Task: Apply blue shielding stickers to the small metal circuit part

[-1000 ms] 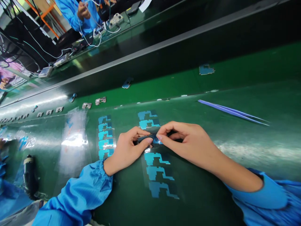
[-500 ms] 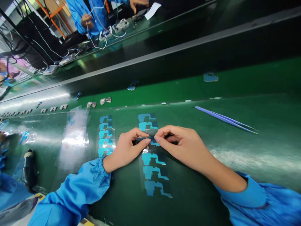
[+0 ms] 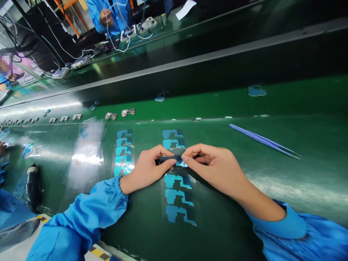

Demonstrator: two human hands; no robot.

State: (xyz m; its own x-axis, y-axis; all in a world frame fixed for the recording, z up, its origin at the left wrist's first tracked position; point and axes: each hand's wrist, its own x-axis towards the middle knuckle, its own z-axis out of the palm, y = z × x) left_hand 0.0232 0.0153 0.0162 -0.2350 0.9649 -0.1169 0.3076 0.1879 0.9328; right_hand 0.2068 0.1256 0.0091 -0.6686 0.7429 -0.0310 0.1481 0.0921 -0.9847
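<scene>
Both hands meet at frame centre over a strip of blue die-cut films. Left hand (image 3: 148, 168) and right hand (image 3: 217, 168) each pinch one end of a small dark part (image 3: 170, 158), thumb and forefinger closed on it, other fingers curled. Part sits just above the film strip (image 3: 178, 195), which runs from 12 toward 6 o'clock under the fingertips.

Change over the last second: almost none at the hands. The pinch reads the same; the view has shifted slightly, so bench items sit a little differently in frame. Judgement: fine alignment work in hand, not a transfer.

Materials: films are glossy cyan, stepped outline, on a clear liner. A second strip (image 3: 123, 152) lies at 9 o'clock of the left hand, well apart. Crinkled clear bags (image 3: 85, 156) farther toward 9. Violet tweezers (image 3: 262, 139) at 2 o'clock, slim, tapered, untouched. Bench (image 3: 299, 174) is a dark green mat, shiny. Small metal shields (image 3: 128, 112) lie in a row at 11 o'clock. Blue smooth sleeves on both wrists. Another person's hand (image 3: 104, 16) handles white cables at far 11.
</scene>
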